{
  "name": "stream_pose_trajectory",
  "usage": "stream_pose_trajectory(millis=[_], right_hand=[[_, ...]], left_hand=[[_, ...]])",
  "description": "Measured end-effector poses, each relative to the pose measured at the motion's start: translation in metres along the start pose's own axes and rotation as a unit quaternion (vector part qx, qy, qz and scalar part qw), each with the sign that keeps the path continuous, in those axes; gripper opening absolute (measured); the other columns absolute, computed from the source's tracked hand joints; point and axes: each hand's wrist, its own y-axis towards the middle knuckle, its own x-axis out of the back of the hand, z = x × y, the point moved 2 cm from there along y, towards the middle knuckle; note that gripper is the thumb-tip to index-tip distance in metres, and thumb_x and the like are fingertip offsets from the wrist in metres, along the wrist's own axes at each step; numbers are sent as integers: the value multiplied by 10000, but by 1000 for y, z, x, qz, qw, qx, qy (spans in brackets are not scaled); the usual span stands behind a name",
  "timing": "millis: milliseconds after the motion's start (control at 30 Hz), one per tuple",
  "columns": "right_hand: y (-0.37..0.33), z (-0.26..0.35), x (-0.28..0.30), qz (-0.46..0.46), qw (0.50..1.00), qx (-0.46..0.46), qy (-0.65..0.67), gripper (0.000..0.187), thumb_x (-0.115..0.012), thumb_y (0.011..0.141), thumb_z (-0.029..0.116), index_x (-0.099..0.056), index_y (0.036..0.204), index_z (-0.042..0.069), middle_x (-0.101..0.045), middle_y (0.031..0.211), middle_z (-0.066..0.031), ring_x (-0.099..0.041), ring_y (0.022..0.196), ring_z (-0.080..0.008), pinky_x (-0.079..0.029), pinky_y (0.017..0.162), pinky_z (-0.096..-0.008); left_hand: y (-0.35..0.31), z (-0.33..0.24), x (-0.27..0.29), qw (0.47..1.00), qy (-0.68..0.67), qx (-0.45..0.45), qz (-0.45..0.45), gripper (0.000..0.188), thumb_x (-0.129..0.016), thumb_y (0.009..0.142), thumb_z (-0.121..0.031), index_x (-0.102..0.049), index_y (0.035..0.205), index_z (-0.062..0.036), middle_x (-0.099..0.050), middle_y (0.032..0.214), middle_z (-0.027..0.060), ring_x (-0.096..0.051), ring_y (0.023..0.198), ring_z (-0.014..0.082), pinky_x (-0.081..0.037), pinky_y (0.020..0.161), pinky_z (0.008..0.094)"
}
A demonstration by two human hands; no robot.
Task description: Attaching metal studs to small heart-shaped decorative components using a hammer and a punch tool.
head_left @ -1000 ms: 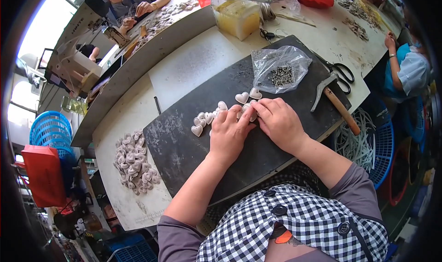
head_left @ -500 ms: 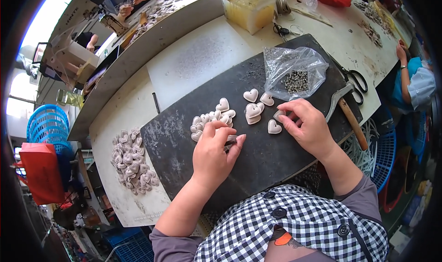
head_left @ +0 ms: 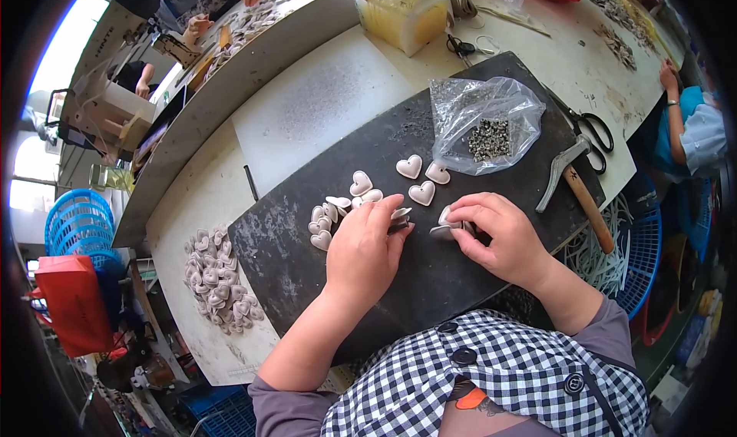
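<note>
1. the left hand (head_left: pixel 361 251) lies on the dark rectangular work mat (head_left: pixel 307 245), its fingertips pinched on a small pale heart-shaped piece (head_left: pixel 400 215) at the edge of the mat's middle.
2. the right hand (head_left: pixel 503 237) is just beside it, fingers curled and grasping another pale heart-shaped piece (head_left: pixel 445 223) against the mat; the two hands are close but not touching.
3. a small cluster of pale hearts (head_left: pixel 332 216) sits on the mat right at the left hand's knuckles, touching or nearly touching it.
4. three loose pale hearts (head_left: pixel 421 179) lie just above the hands, between them and a clear plastic bag of small dark metal bits (head_left: pixel 485 130).
5. a larger heap of pale hearts (head_left: pixel 219 279) rests off the mat on the white table top (head_left: pixel 322 99), well to the left.
6. to the right of the mat's far end lie a wooden-handled hammer (head_left: pixel 577 191) and black-handled scissors (head_left: pixel 595 126), near each other.
7. a yellowish translucent plastic box (head_left: pixel 403 11) stands at the far edge of the table.
8. blue plastic baskets show at the left (head_left: pixel 77 222) and right (head_left: pixel 637 260) sides below the table.
9. another person's arm in a light blue sleeve (head_left: pixel 695 134) is at the far right.
</note>
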Motion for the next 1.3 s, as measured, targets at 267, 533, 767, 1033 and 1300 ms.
stream_pose_trajectory(millis=[267, 533, 767, 1033, 1300], right_hand=[[0, -3, 1, -22, 985, -116, 123, 189, -661, 859, -57, -689, 1025, 29, -682, 1014, -102, -663, 777, -178, -534, 671, -278], [-11, -4, 8, -19, 996, -39, 82, 248, -636, 844, -103, -688, 1042, 38, -684, 1081, -113, -685, 896, -247, -554, 739, -314], [-11, -7, 4, -46, 990, -77, 108, 272, -635, 846, -101, -695, 1066, 48, -664, 1130, -114, -679, 937, -244, -560, 758, -318], [3, -7, 5, -47, 996, 40, -59, 223, -673, 825, -32, -681, 1039, 28, -664, 1088, -115, -660, 957, -298, -550, 840, -386], [40, -21, -11, -24, 968, 112, -221, 285, -589, 823, 69, -649, 1089, -12, -656, 1085, -138, -634, 994, -283, -533, 880, -374]], left_hand=[[-5, 16, 7, 953, -226, 199, -7, 337, -721, 892, -61, -627, 1212, -108, -683, 949, 52, -675, 770, 137, -545, 676, 288], [1, 10, 6, 994, -7, 77, -83, 252, -697, 886, -55, -651, 1131, -92, -655, 979, 79, -676, 864, 253, -543, 684, 357], [23, -14, -19, 996, 51, -18, -65, 204, -755, 835, -114, -684, 1022, -74, -624, 989, 78, -647, 833, 270, -527, 690, 381], [27, -9, -22, 998, 48, 14, -31, 278, -790, 809, -173, -664, 1028, -58, -626, 1017, 87, -642, 907, 292, -524, 756, 391], [23, -13, -15, 999, -42, 8, -23, 173, -754, 856, -135, -672, 982, -48, -653, 831, 83, -642, 769, 269, -506, 676, 356]])
